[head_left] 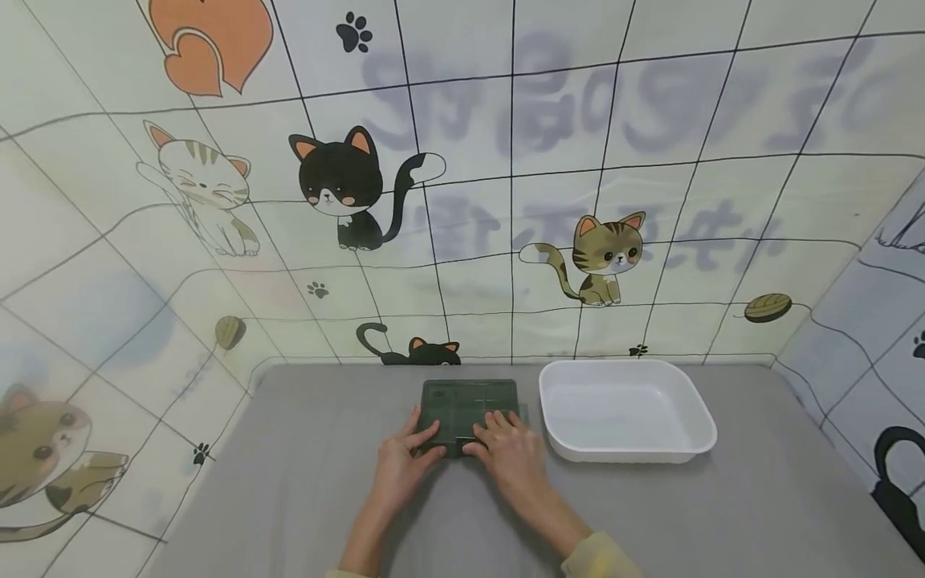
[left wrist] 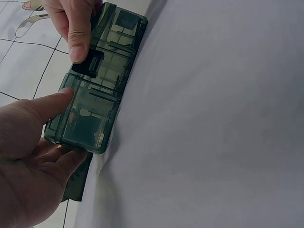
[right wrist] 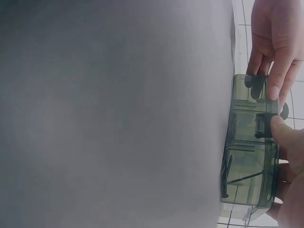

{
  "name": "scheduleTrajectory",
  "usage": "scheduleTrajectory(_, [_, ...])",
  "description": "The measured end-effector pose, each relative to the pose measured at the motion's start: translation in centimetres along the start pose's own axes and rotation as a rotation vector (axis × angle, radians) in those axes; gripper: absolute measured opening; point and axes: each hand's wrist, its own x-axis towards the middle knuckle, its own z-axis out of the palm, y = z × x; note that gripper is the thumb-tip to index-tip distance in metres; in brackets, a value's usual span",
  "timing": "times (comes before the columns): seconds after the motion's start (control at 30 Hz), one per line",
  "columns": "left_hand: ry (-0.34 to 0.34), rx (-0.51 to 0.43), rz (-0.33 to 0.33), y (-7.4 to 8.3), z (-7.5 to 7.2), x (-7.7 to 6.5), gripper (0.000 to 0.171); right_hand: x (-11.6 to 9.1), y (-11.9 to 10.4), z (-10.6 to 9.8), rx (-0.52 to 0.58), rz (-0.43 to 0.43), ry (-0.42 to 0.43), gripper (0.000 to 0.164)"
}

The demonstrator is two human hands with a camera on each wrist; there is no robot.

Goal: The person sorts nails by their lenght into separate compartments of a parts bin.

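A translucent green storage box [head_left: 470, 395] with a dark front latch [left wrist: 95, 65] lies on the grey cloth, its lid down. My left hand [head_left: 400, 467] grips the box's left front corner, thumb on the upper front edge and fingers around the side. With its thumb at the latch, my right hand [head_left: 511, 456] holds the front right part, its fingers lying over the lid. Inner dividers show through the green plastic. In the right wrist view, thin dark sticks [right wrist: 244, 177] lie inside one compartment.
A white plastic tray [head_left: 552, 417] stands just right of the box. Grey cloth [head_left: 303, 490] covers the table. Behind and at both sides rises a white sheet [head_left: 477, 305] with a grid and cartoon cats. A black curved object [head_left: 896, 506] is at the right edge.
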Motion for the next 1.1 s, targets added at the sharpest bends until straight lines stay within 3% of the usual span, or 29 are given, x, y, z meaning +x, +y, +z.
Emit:
scheduleTrajectory(0.23, [-0.002, -0.015, 0.012, 0.1, -0.3, -0.1, 0.041, 0.1, -0.4, 0.0, -0.008, 0.007, 0.003, 0.038])
scheduleTrajectory(0.5, [0.067, 0.053, 0.066, -0.2, -0.7, -0.4, 0.03, 0.7, -1.2, -0.2, -0.004, 0.052, -0.016, 0.037])
scheduleTrajectory(0.77, [0.046, 0.02, 0.063, -0.1, -0.7, -0.6, 0.029, 0.3, -1.1, -0.1, 0.05, 0.07, 0.012, 0.036])
scheduleTrajectory(1.1, [0.003, 0.075, 0.057, 0.3, -1.2, 0.0, 0.028, 0.7, -1.1, -0.7, -0.023, 0.058, -0.101, 0.04])
